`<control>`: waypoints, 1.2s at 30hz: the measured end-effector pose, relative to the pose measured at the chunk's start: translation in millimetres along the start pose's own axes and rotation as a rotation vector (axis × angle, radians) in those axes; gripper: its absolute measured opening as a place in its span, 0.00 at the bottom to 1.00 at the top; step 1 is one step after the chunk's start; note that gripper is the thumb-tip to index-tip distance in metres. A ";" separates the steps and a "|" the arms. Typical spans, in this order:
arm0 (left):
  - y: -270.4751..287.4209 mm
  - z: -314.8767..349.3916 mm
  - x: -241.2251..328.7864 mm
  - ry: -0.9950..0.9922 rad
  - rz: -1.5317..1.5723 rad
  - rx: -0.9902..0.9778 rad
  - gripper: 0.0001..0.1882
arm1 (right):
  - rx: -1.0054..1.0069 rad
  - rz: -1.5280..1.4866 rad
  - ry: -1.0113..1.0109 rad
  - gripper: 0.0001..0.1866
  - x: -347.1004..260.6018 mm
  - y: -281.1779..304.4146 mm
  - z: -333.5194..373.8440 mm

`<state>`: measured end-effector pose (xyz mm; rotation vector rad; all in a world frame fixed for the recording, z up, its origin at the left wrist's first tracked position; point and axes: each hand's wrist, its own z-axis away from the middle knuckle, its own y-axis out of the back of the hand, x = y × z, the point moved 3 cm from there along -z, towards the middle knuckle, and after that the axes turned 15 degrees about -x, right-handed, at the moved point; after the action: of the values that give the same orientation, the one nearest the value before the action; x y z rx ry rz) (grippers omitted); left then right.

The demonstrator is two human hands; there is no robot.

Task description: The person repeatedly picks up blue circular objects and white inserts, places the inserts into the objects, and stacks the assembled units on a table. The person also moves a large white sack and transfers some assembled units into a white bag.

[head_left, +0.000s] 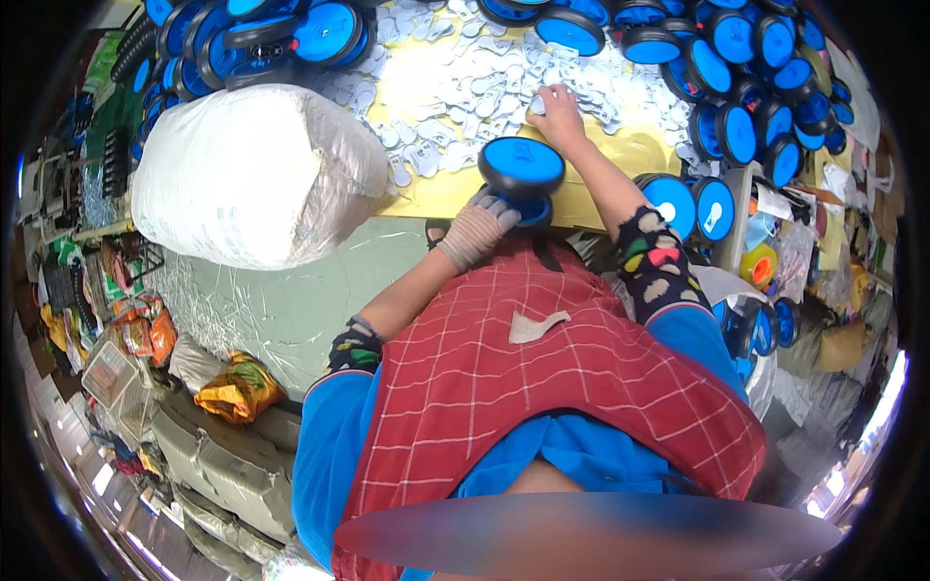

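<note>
My left hand (480, 225), in a pale knitted glove, is closed on the lower part of a blue-and-black double wheel (523, 163). The wheel stands at the table's near edge, one blue disc facing up with a black tyre round it. Beyond it to the right, my bare right hand (559, 116) is bent over a spread of flat pale grey plastic pieces (465, 107). Its thumb and fingers curl round what looks like one pale grey piece, partly hidden by the fingers.
A big white woven sack (257, 174) bulges at the table's left. More blue-and-black wheels are piled at the far left (325, 34) and far right (731, 39). Two wheels with white marks (668, 205) lie near my right forearm. A yellow sheet (436, 194) covers the table.
</note>
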<state>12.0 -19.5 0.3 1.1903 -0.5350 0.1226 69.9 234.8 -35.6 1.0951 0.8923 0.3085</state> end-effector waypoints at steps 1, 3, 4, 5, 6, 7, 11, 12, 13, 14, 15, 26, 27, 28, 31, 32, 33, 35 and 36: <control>-11.2 -1.9 -2.6 0.022 -0.078 0.001 0.24 | 0.013 0.097 -0.014 0.19 -5.7 -4.1 -0.3; -27.8 -6.1 -4.0 0.048 -0.243 0.002 0.23 | 0.041 0.045 0.041 0.16 2.4 -9.9 -0.9; -37.1 -4.5 -5.4 0.033 -0.166 0.014 0.24 | 0.054 0.021 0.061 0.15 13.3 -13.7 2.1; -43.2 -4.2 -8.9 0.022 -0.094 0.036 0.25 | 0.096 -0.086 0.073 0.14 22.1 -13.4 4.7; -49.7 -2.7 -12.6 0.009 -0.022 0.058 0.26 | 0.098 -0.247 0.014 0.14 33.5 -16.9 17.2; -68.7 2.4 -22.8 0.027 -0.166 0.084 0.29 | 0.095 -0.404 -0.034 0.14 33.9 -14.8 35.1; -5.3 19.4 -14.2 0.356 0.271 -0.053 0.19 | 0.066 -0.638 -0.288 0.14 79.3 -36.0 105.1; 3.1 23.2 -15.4 0.358 0.453 0.135 0.18 | 0.114 -0.422 -0.283 0.14 78.9 -36.0 114.2; 9.1 24.5 -20.2 0.364 0.549 0.313 0.19 | 0.152 -0.207 -0.266 0.14 66.5 -30.0 118.0; 20.2 24.4 -24.7 0.362 0.642 0.485 0.19 | 0.191 0.007 -0.256 0.13 54.7 -26.1 121.0; 32.0 13.4 -26.0 0.289 0.590 0.532 0.20 | 0.233 0.058 -0.212 0.12 46.4 -25.4 119.6; 1.1 -20.6 -51.8 0.236 1.729 -0.054 0.21 | 0.255 -0.271 -0.200 0.15 -23.4 33.9 153.4; -2.5 -21.2 -47.3 0.195 1.839 -0.036 0.21 | 0.244 -0.303 -0.078 0.16 -51.4 37.4 168.3; -5.2 -22.4 -44.0 0.150 1.944 -0.015 0.21 | 0.235 -0.335 0.047 0.17 -77.9 36.2 179.7; -21.0 -26.4 -43.9 0.072 2.187 0.009 0.23 | 0.264 0.015 0.283 0.13 -132.2 12.1 187.0; -21.2 -25.5 -41.6 0.112 2.181 -0.050 0.23 | 0.265 0.063 0.238 0.13 -130.9 11.5 187.0; -21.6 -23.4 -39.0 0.151 2.174 -0.103 0.23 | 0.265 0.110 0.196 0.13 -127.8 13.5 187.1; 16.2 -11.4 -25.4 0.268 1.959 -0.091 0.24 | 0.233 0.064 0.137 0.15 -126.9 10.7 178.7; 14.9 -10.8 -24.6 0.233 1.869 -0.108 0.24 | 0.241 0.027 0.092 0.18 -121.8 8.4 179.3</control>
<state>-11.2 0.6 -1.1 0.2038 -1.2573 1.7473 130.4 49.0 58.5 1.3245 1.0159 0.2803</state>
